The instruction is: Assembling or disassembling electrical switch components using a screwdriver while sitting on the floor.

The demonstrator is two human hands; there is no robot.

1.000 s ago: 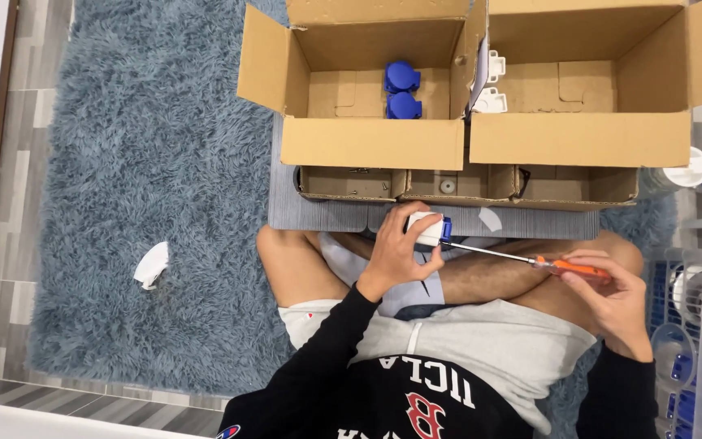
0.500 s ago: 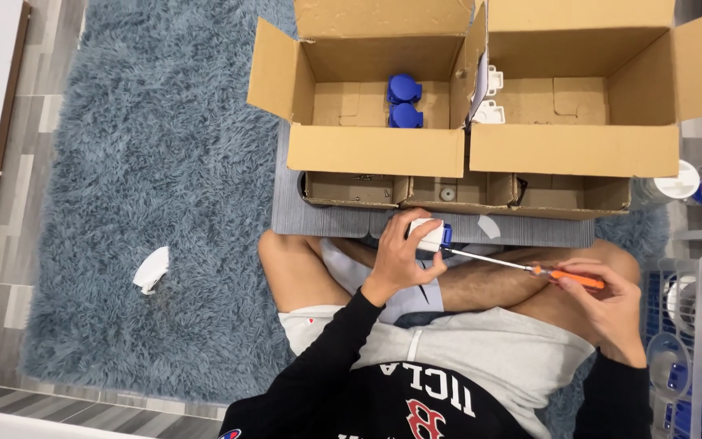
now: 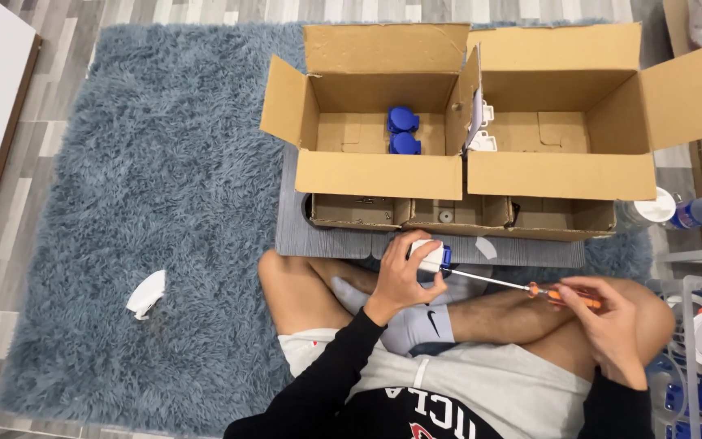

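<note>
blue shag rug [image 3: 123,187] | grey plank floor [image 3: 50,97] | two open cardboard boxes [image 3: 383,175]

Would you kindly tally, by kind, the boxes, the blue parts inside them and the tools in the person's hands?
Large open cardboard boxes: 2
Blue parts in left box: 2
Screwdrivers, in right hand: 1
White-and-blue parts, in left hand: 1
Total: 6
</note>
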